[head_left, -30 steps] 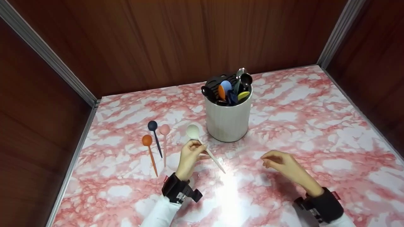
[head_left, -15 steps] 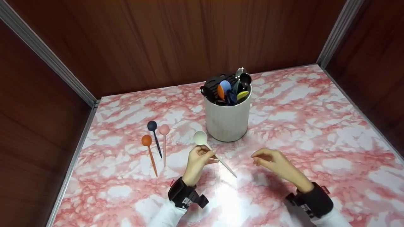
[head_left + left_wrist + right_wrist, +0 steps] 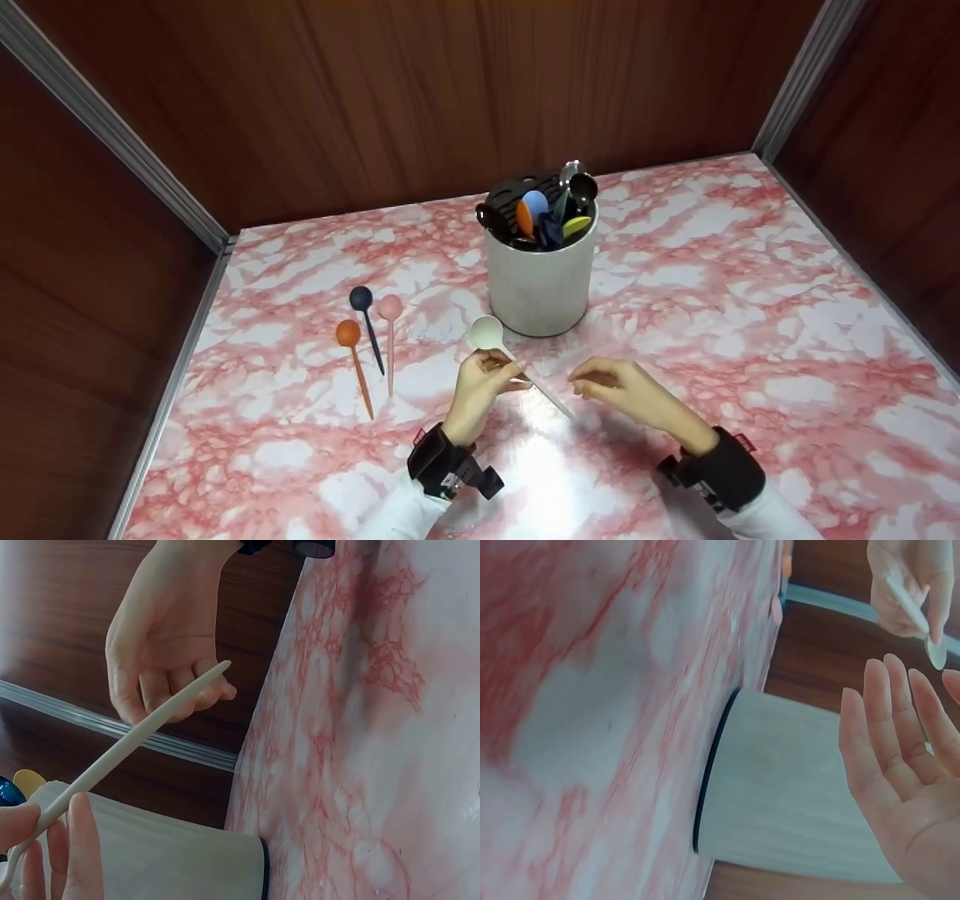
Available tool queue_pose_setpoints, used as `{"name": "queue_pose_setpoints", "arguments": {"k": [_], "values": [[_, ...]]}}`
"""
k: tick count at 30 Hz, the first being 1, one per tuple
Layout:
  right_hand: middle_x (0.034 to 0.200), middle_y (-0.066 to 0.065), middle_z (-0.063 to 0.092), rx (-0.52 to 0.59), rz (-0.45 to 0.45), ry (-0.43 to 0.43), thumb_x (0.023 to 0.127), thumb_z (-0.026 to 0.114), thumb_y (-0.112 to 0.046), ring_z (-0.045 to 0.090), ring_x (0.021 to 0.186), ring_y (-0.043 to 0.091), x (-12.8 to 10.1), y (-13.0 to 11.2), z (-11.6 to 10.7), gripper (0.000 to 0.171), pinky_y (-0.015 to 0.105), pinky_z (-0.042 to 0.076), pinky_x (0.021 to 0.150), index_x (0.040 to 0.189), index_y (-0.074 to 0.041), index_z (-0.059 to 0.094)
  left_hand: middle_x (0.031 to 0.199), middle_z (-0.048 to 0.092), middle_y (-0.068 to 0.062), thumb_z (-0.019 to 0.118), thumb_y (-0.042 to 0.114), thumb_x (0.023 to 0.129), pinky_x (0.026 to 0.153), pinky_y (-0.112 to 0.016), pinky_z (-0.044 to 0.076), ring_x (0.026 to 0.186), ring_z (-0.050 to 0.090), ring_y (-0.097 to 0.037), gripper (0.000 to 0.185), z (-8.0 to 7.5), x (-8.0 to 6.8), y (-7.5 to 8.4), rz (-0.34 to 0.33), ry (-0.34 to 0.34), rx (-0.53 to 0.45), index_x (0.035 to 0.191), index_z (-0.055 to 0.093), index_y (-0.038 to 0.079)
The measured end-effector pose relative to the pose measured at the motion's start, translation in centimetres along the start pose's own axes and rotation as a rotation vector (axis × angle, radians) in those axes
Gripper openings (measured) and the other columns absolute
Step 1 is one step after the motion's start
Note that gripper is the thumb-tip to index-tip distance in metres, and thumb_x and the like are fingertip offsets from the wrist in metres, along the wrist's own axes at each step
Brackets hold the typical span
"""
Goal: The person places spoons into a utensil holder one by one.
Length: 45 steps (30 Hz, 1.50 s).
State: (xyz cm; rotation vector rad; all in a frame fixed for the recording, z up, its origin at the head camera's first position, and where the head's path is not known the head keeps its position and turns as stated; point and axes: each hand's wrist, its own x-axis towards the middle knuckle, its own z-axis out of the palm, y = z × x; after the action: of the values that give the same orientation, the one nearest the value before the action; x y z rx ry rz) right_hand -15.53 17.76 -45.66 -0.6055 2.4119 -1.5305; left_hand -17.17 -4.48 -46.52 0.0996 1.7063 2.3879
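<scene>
My left hand (image 3: 499, 370) pinches a cream long-handled spoon (image 3: 486, 333) near its bowl, above the marble table. The handle slants down to the right, and its tip ends close to my right hand (image 3: 592, 381). That hand holds nothing, with relaxed fingers. In the left wrist view the spoon handle (image 3: 142, 739) crosses in front of the right hand's fingers (image 3: 169, 682); I cannot tell if they touch. The right wrist view shows my right palm (image 3: 900, 765) open and the left hand (image 3: 907, 585) with the spoon beyond it.
A white ribbed holder (image 3: 540, 289) full of coloured utensils stands just behind the hands. On the table to the left lie an orange spoon (image 3: 349, 334), a navy spoon (image 3: 361, 298) and a pink spoon (image 3: 389, 307). Wooden walls enclose the table (image 3: 750, 300).
My left hand has carried the cream spoon rightward and a little nearer to me. The right hand has moved left toward the handle's tip, narrowing the gap between the hands.
</scene>
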Motion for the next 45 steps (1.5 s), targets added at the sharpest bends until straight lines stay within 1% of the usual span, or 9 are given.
{"name": "queue_pose_setpoints", "arguments": {"k": [4, 8, 14, 17, 23, 31, 37, 41, 45], "values": [[0.101, 0.020, 0.065, -0.027, 0.007, -0.029, 0.092, 0.056, -0.020, 0.065, 0.090, 0.009, 0.4, -0.1, 0.5, 0.028, 0.017, 0.052, 0.078, 0.105, 0.005, 0.063, 0.072, 0.058, 0.000, 0.061, -0.004, 0.081, 0.070, -0.034, 0.059, 0.067, 0.063, -0.010, 0.011, 0.2, 0.0, -0.2, -0.001, -0.017, 0.014, 0.082, 0.052, 0.002], [0.101, 0.015, 0.067, -0.057, 0.009, -0.039, 0.090, 0.058, -0.021, 0.065, 0.091, 0.012, 0.6, -0.1, 0.9, 0.025, 0.018, 0.052, 0.079, 0.103, 0.000, 0.065, 0.073, 0.059, 0.000, 0.062, -0.004, 0.081, 0.073, -0.038, 0.058, 0.070, 0.063, -0.010, 0.011, 0.3, -0.1, -0.3, 0.000, -0.034, 0.020, 0.085, 0.052, -0.001], [0.101, 0.016, 0.067, -0.052, -0.012, -0.053, 0.090, 0.059, -0.018, 0.064, 0.091, 0.012, 0.7, -0.3, 1.1, 0.023, 0.017, 0.051, 0.080, 0.103, 0.000, 0.065, 0.076, 0.060, 0.000, 0.062, -0.003, 0.081, 0.080, -0.046, 0.055, 0.073, 0.064, -0.011, 0.012, 0.5, -0.2, -0.4, 0.001, -0.054, 0.039, 0.089, 0.053, -0.003], [0.102, 0.016, 0.067, -0.051, -0.022, -0.052, 0.089, 0.059, -0.016, 0.064, 0.091, 0.012, 0.8, -0.4, 1.2, 0.022, 0.016, 0.051, 0.081, 0.103, 0.000, 0.065, 0.076, 0.061, 0.000, 0.063, -0.004, 0.081, 0.079, -0.044, 0.056, 0.072, 0.064, -0.011, 0.011, 0.6, -0.2, -0.4, -0.002, -0.059, 0.051, 0.087, 0.054, -0.001], [0.100, 0.017, 0.067, -0.051, -0.017, -0.050, 0.088, 0.059, -0.011, 0.064, 0.088, 0.009, 1.0, -0.4, 1.4, 0.019, 0.015, 0.051, 0.079, 0.102, 0.001, 0.065, 0.074, 0.061, 0.002, 0.064, -0.003, 0.080, 0.075, -0.035, 0.058, 0.071, 0.063, -0.010, 0.010, 0.9, -0.3, -0.4, 0.010, -0.080, 0.085, 0.084, 0.056, 0.000], [0.100, 0.015, 0.067, -0.068, -0.015, -0.047, 0.088, 0.059, -0.011, 0.062, 0.086, 0.008, 1.2, -0.3, 1.6, 0.018, 0.020, 0.053, 0.078, 0.101, 0.000, 0.066, 0.073, 0.061, 0.003, 0.065, -0.002, 0.080, 0.072, -0.029, 0.057, 0.069, 0.061, -0.009, 0.012, 1.0, -0.3, -0.6, 0.030, -0.097, 0.133, 0.086, 0.057, -0.008], [0.098, 0.018, 0.067, -0.066, -0.034, -0.061, 0.088, 0.060, -0.013, 0.061, 0.084, 0.007, 1.2, -0.3, 1.6, 0.021, 0.020, 0.054, 0.074, 0.101, 0.002, 0.065, 0.073, 0.061, 0.004, 0.066, 0.001, 0.080, 0.071, -0.025, 0.055, 0.068, 0.060, -0.008, 0.022, 1.1, -0.3, -0.8, 0.059, -0.113, 0.215, 0.089, 0.055, -0.016], [0.098, 0.020, 0.066, -0.051, -0.046, -0.068, 0.088, 0.060, -0.012, 0.061, 0.084, 0.009, 1.2, -0.3, 1.7, 0.021, 0.018, 0.053, 0.074, 0.102, 0.003, 0.065, 0.073, 0.060, 0.005, 0.067, 0.002, 0.080, 0.070, -0.023, 0.055, 0.067, 0.060, -0.008, 0.025, 1.1, -0.3, -0.7, 0.071, -0.113, 0.244, 0.091, 0.054, -0.017], [0.094, 0.017, 0.067, -0.051, -0.057, -0.066, 0.089, 0.059, -0.012, 0.061, 0.081, 0.008, 1.2, -0.3, 1.7, 0.021, 0.019, 0.054, 0.072, 0.102, 0.004, 0.064, 0.073, 0.060, 0.004, 0.068, 0.003, 0.080, 0.071, -0.026, 0.055, 0.068, 0.060, -0.009, 0.027, 1.1, -0.4, -0.6, 0.063, -0.113, 0.260, 0.092, 0.054, -0.016]]}}
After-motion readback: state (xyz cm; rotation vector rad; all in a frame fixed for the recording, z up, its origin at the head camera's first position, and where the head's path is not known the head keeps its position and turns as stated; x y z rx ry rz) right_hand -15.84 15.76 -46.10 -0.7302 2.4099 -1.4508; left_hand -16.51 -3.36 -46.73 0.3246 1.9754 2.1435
